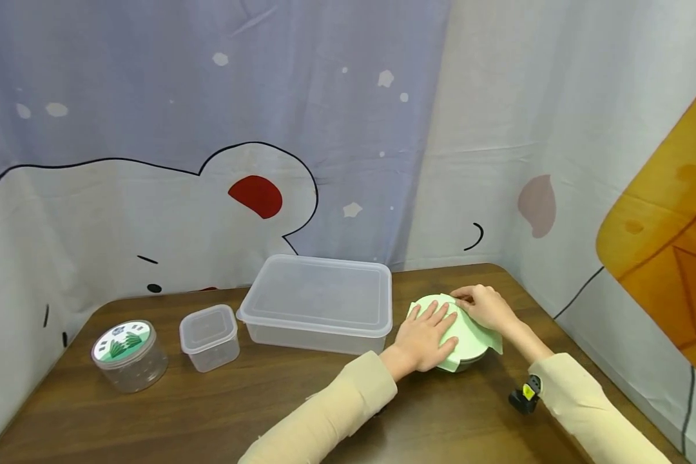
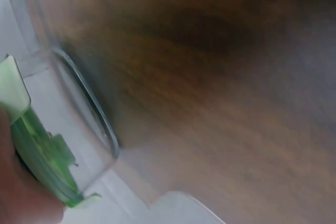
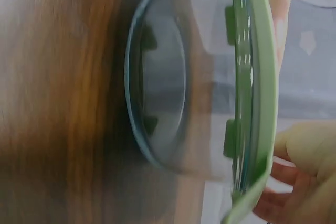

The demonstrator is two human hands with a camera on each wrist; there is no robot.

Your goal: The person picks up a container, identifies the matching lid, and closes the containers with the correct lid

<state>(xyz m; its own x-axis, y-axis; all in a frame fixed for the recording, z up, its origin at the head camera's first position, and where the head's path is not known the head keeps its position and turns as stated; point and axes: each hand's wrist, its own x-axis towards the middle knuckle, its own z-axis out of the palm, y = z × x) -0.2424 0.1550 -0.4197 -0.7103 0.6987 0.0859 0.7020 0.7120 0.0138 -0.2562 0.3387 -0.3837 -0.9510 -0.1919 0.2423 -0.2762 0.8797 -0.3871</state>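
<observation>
A round clear glass food container (image 3: 210,77) stands on the table, topped by a pale green lid (image 1: 470,336) with side flaps. Its right-hand flap sticks outward in the head view. My left hand (image 1: 426,335) lies flat across the lid's left part, fingers spread and pressing on top. At the far rim, my right hand (image 1: 487,309) has its fingers bent around the lid's edge. In the right wrist view those fingers (image 3: 286,174) curl at the rim. The left wrist view catches only a bit of that hand beside a green flap (image 2: 47,156).
Left of the glass container sits a large rectangular plastic box (image 1: 319,296) with its lid on. Further left are a small square plastic box (image 1: 210,338) and a round clear jar (image 1: 130,361) with a printed lid. A patterned curtain (image 1: 348,129) hangs behind the wooden table (image 1: 209,412).
</observation>
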